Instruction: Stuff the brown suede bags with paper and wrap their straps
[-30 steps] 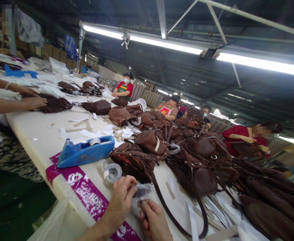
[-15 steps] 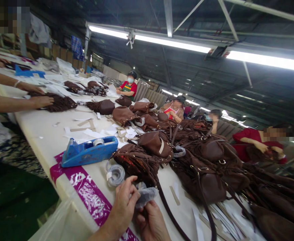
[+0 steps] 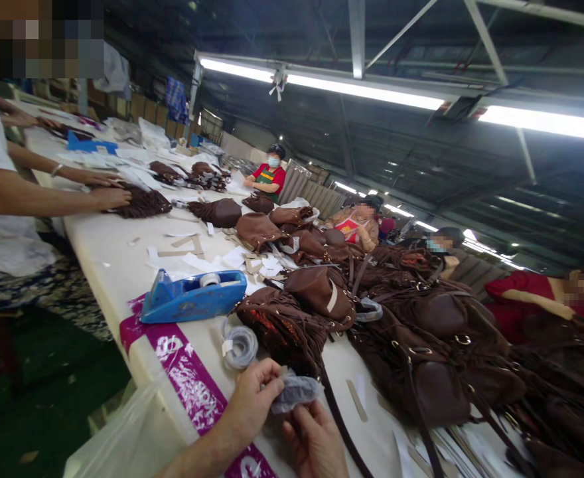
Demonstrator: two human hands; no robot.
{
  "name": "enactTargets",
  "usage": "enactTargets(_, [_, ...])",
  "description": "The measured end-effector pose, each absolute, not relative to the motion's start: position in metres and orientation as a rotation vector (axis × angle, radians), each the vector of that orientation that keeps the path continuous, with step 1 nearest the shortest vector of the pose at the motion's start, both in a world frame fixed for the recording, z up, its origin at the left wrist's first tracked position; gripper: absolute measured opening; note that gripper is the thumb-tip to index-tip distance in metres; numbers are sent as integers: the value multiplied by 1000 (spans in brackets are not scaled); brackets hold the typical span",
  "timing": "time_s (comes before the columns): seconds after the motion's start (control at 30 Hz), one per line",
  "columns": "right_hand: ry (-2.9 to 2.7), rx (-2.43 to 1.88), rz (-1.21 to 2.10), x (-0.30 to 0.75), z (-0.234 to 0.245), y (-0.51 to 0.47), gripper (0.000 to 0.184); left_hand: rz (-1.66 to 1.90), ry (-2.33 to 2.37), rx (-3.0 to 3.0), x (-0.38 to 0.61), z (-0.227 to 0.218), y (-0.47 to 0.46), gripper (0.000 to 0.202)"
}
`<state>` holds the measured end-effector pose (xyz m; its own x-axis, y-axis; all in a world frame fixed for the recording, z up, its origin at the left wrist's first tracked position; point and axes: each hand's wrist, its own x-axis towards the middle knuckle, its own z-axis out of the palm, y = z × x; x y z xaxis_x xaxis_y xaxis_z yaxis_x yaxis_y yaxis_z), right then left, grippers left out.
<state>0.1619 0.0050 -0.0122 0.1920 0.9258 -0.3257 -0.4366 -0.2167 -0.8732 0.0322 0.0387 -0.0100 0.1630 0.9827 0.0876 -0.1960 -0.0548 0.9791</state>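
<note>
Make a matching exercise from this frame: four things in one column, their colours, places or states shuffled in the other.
1. Tape dispenser
2. Plastic-wrapped piece
3. Plastic strip along the table edge
4. Coil

A. Purple with white markings
B. Looped round, with a white tag
C. Blue
D. At the fingertips of the left hand and right hand

Pairs: 1-C, 2-D, 3-A, 4-B
</note>
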Motion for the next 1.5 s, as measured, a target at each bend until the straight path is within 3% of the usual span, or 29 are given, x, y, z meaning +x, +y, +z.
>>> enactTargets(0.13, [-703, -1100, 1325, 175, -16, -5, 36, 1220, 932, 1184, 32, -9, 42, 11])
enactTargets(0.3, [-872, -1050, 1212, 174, -27, -15, 53, 1238, 988, 1183, 35, -11, 44, 7])
enactTargets(0.37, [-954, -1137, 1099, 176, -32, -17, 45, 1230, 1010, 1208, 36, -13, 44, 7])
enactTargets(0.5, [-1368, -1380, 642, 186, -27, -20, 17, 1203, 1066, 1301, 34, -12, 40, 10])
enactTargets(0.63, [-1897, -1414, 20, 193, -4, -13, 28, 1141, 1135, 1467, 28, -2, 34, 13])
enactTargets(0.7, [-2046, -1359, -134, 195, 10, -4, 29, 1112, 1156, 1567, 26, 4, 31, 14])
enactTargets(0.83, [-2235, -1257, 124, 199, 29, 15, 17, 1110, 1120, 1774, 24, 9, 27, 15])
enactTargets(1.17, [-2065, -1303, 535, 190, 35, 22, 15, 1090, 1073, 2017, 24, 7, 28, 19])
enactTargets(1.5, [-1963, -1286, 518, 192, 21, 23, 13, 928, 1111, 2190, 14, 12, 32, 14])
